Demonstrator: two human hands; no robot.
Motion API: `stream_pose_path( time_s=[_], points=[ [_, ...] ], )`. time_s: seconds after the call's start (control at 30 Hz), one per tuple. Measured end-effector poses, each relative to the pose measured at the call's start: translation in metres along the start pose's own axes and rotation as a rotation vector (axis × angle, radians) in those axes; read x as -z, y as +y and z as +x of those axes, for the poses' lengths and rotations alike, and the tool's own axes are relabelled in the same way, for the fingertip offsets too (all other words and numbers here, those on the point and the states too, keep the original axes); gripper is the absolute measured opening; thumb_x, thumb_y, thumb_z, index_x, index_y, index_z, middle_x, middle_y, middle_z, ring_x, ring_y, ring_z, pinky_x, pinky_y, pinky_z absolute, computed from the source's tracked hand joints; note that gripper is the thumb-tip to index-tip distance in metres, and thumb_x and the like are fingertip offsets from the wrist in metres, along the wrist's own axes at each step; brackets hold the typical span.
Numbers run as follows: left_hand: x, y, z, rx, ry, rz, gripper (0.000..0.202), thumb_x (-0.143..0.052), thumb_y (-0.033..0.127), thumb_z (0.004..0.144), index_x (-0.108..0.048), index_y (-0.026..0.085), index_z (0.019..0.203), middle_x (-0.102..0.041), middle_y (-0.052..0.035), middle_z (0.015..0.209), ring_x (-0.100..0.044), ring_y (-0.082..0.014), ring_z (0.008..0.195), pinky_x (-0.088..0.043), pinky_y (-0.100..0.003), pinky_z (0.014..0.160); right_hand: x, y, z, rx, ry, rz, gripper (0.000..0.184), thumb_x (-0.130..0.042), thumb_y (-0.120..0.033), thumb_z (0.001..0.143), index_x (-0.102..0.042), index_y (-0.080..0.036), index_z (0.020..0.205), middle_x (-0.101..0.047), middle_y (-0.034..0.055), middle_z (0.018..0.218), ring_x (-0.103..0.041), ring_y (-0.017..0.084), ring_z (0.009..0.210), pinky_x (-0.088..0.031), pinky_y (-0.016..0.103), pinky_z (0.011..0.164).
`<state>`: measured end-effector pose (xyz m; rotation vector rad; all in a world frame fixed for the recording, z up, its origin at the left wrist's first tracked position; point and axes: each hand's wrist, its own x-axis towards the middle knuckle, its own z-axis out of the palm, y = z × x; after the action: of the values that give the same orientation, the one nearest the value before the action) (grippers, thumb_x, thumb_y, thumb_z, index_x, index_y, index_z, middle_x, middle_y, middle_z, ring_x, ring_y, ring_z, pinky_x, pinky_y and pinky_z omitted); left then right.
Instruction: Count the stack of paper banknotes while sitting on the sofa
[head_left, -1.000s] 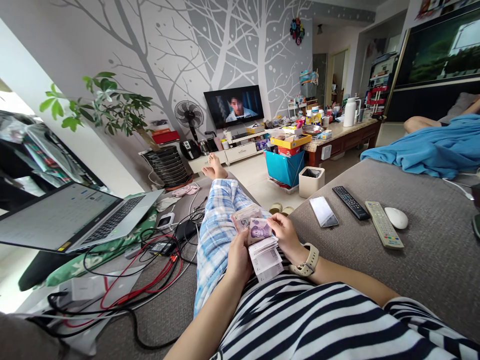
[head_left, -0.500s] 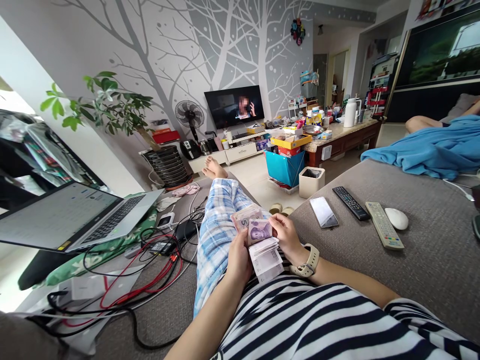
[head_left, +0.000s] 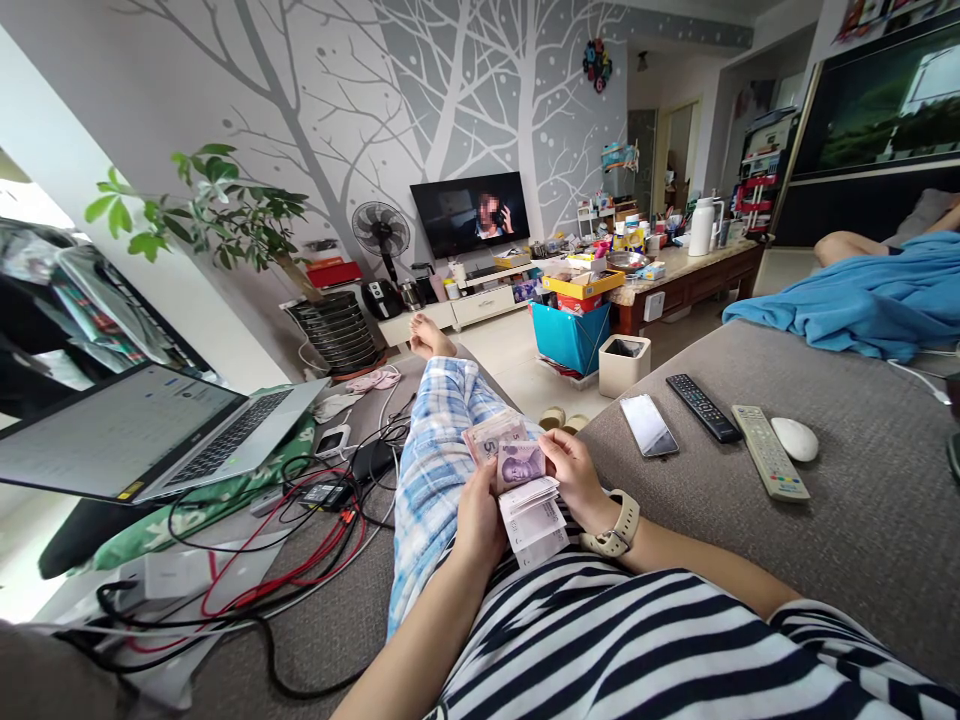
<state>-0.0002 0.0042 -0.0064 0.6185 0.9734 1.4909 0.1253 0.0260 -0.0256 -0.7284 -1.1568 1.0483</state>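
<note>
Gripping folded banknotes [head_left: 531, 510] below the frame's centre, the left hand [head_left: 480, 512] sits beside the right hand [head_left: 576, 470], which pinches one purple note [head_left: 520, 465].

From my remote station I logged the banknotes [head_left: 522, 464] as purple with a printed portrait, their folded ends pale lilac-white. The trousers [head_left: 435, 440] were blue-and-white plaid; the shirt [head_left: 637, 640], dark navy and white stripes; the watch strap [head_left: 627, 515], cream. I recorded a grey-brown sofa [head_left: 862, 440], blue blanket [head_left: 885, 290], black remote [head_left: 703, 408], beige remote [head_left: 771, 455] and white mouse [head_left: 794, 439].
</note>
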Motion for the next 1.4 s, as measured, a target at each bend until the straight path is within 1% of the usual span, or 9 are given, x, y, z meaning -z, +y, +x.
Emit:
stream_pose_path(
  time_s=[0.33,0.47,0.6,0.7,0.93,1.1,1.2,1.3,1.4],
  points=[
    [-0.002,0.001,-0.002,0.003,0.014,-0.007,0.023,-0.064,0.024,0.081,-0.074,0.012,0.098,-0.078,-0.0087,0.084,-0.075,-0.0278,0.091,-0.06,-0.037,0.081,-0.001,-0.006,-0.001,0.006,0.003,-0.013,0.039,-0.061,-0.054,0.087,-0.052,-0.023,0.066,-0.044,-0.0033,0.06,-0.039,0.015,0.056,-0.031,0.03,0.055],
    [-0.001,0.0,-0.001,0.01,0.006,-0.009,0.023,-0.064,0.025,0.081,-0.073,0.012,0.098,-0.078,-0.0084,0.083,-0.075,-0.027,0.088,-0.059,-0.037,0.08,-0.001,-0.006,-0.002,-0.004,0.008,-0.007,0.04,-0.062,-0.055,0.086,-0.052,-0.023,0.065,-0.045,-0.0036,0.059,-0.04,0.014,0.055,-0.033,0.029,0.055],
    [0.0,0.001,-0.002,0.034,-0.036,-0.01,0.022,-0.065,0.028,0.08,-0.073,0.012,0.093,-0.077,-0.0082,0.082,-0.074,-0.0268,0.083,-0.059,-0.037,0.079,-0.003,-0.006,-0.002,-0.05,-0.025,0.07,0.038,-0.062,-0.055,0.086,-0.056,-0.022,0.069,-0.055,-0.0018,0.059,-0.048,0.015,0.055,-0.038,0.029,0.055],
    [0.0,0.002,-0.003,0.048,-0.062,0.0,0.025,-0.064,0.029,0.081,-0.073,0.01,0.095,-0.077,-0.0104,0.083,-0.075,-0.0277,0.083,-0.059,-0.039,0.08,-0.004,-0.006,-0.002,-0.085,-0.05,0.122,0.037,-0.062,-0.056,0.085,-0.059,-0.022,0.073,-0.061,-0.0003,0.057,-0.053,0.016,0.053,-0.04,0.029,0.054],
    [0.0,0.001,-0.002,0.057,-0.069,-0.033,0.026,-0.062,0.029,0.082,-0.073,0.01,0.097,-0.078,-0.0122,0.089,-0.075,-0.0284,0.085,-0.06,-0.041,0.081,-0.003,-0.002,-0.001,-0.073,-0.057,0.081,0.038,-0.063,-0.056,0.085,-0.06,-0.021,0.071,-0.057,-0.0021,0.05,-0.049,0.014,0.046,-0.037,0.028,0.051],
    [0.001,0.001,-0.002,0.035,-0.028,-0.006,0.025,-0.065,0.025,0.08,-0.071,0.012,0.101,-0.077,-0.0101,0.087,-0.074,-0.0246,0.074,-0.058,-0.036,0.072,-0.004,-0.001,0.001,-0.08,-0.019,0.056,0.033,-0.074,-0.05,0.075,-0.057,-0.021,0.072,-0.055,-0.0042,0.053,-0.048,0.013,0.049,-0.037,0.028,0.053],
    [0.001,0.002,-0.003,0.036,-0.015,0.01,0.022,-0.069,0.021,0.075,-0.071,0.013,0.096,-0.076,-0.0074,0.078,-0.07,-0.0216,0.065,-0.056,-0.033,0.066,-0.003,0.002,0.002,-0.108,0.025,0.056,0.035,-0.078,-0.046,0.071,-0.054,-0.022,0.081,-0.054,-0.0061,0.057,-0.048,0.013,0.05,-0.035,0.027,0.052],
    [0.001,0.003,-0.003,0.045,-0.019,0.012,0.024,-0.072,0.017,0.07,-0.07,0.014,0.093,-0.072,-0.0041,0.07,-0.066,-0.0188,0.056,-0.053,-0.03,0.06,-0.003,0.007,0.004,-0.132,0.053,0.048,0.041,-0.08,-0.044,0.068,-0.052,-0.023,0.089,-0.053,-0.0076,0.059,-0.049,0.014,0.053,-0.036,0.026,0.053],
    [0.001,0.004,-0.005,0.043,-0.029,0.011,0.023,-0.074,0.015,0.068,-0.07,0.014,0.091,-0.062,0.0024,0.055,-0.055,-0.0136,0.044,-0.049,-0.028,0.054,-0.002,0.012,0.006,-0.115,0.066,0.026,0.037,-0.078,-0.044,0.07,-0.054,-0.022,0.088,-0.054,-0.006,0.064,-0.051,0.014,0.057,-0.039,0.027,0.056]
  ],
)
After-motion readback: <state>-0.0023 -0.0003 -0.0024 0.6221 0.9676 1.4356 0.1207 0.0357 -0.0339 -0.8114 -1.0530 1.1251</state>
